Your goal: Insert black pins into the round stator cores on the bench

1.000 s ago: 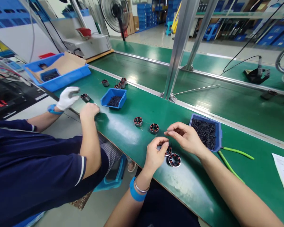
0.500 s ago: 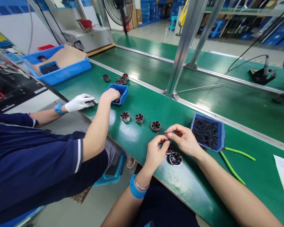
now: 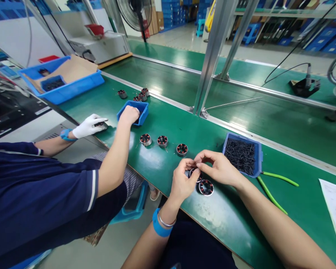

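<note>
A: What is the largest thing there?

B: The green bench (image 3: pixel 162 123), which runs from 10 o'clock to 4 o'clock. On its far end at 10 o'clock lies a big blue crate (image 3: pixel 72 87) with cardboard in it.

A: And the person beside?

B: A co-worker in a dark blue shirt sits at 9 o'clock. The co-worker's gloved hand (image 3: pixel 89 126) rests on the bench edge, and the bare hand (image 3: pixel 128 114) reaches into a small blue tray (image 3: pixel 141 108).

A: What is near the wearer?

B: A blue tray of black pins (image 3: pixel 258 157) stands at 2 o'clock from the hands, just beside the right hand. Green-handled pliers (image 3: pixel 271 192) lie at 3 o'clock of it. Three round motor stators (image 3: pixel 182 149) stand in a row at 11 o'clock.

A: What are the hands doing?

B: The left hand (image 3: pixel 183 181) has its grip closed around a small stator (image 3: pixel 195 172), near the middle of the bench edge. The right hand (image 3: pixel 218 168) meets it from 3 o'clock, thumb and forefinger pinched together over the stator. What the pinch holds is too small to tell. A second stator (image 3: pixel 206 187) lies on the bench at 5 o'clock, just beside the held one.
</note>
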`<state>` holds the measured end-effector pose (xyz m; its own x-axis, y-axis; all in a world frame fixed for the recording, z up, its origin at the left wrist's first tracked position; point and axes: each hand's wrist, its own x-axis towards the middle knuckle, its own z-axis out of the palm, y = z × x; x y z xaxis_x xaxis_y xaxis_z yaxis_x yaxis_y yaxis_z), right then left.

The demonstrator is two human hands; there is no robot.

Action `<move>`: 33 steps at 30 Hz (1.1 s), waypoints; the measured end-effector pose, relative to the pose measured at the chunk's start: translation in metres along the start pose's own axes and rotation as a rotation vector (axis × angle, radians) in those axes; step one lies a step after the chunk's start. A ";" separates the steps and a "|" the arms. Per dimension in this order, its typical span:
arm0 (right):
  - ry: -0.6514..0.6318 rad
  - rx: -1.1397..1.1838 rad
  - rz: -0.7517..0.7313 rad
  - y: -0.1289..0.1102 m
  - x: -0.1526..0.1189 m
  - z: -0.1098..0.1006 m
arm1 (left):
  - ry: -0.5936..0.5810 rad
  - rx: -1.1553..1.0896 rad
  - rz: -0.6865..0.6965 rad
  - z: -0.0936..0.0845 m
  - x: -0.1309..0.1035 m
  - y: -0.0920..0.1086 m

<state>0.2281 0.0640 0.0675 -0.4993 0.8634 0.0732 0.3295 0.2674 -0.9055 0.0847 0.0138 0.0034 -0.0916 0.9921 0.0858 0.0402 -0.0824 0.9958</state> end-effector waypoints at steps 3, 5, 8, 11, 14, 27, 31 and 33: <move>-0.026 -0.206 -0.066 -0.010 -0.003 -0.017 | -0.014 0.065 0.020 -0.001 0.000 0.001; 0.063 -0.327 -0.062 -0.013 -0.004 -0.035 | -0.018 0.123 0.031 -0.002 0.001 0.000; 0.219 -0.681 0.145 -0.007 -0.003 -0.066 | -0.007 0.149 0.038 -0.003 0.000 0.000; 0.093 -1.036 0.441 0.005 0.001 -0.085 | 0.010 0.146 0.077 -0.004 -0.003 -0.001; -0.031 -1.089 0.519 0.015 0.005 -0.089 | 0.062 0.163 0.090 -0.004 -0.006 -0.002; -0.053 -1.088 0.435 0.023 0.002 -0.090 | 0.061 0.037 0.019 0.000 -0.003 -0.009; 0.069 -0.872 0.252 0.005 -0.003 -0.083 | 0.060 0.047 0.023 -0.001 -0.004 -0.010; 0.075 -0.629 0.035 -0.007 -0.005 -0.067 | 0.057 0.047 0.024 -0.001 -0.004 -0.009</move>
<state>0.2816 0.0864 0.1016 -0.4301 0.8975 0.0979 0.7636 0.4195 -0.4909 0.0840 0.0110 -0.0060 -0.1464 0.9828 0.1124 0.0892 -0.1001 0.9910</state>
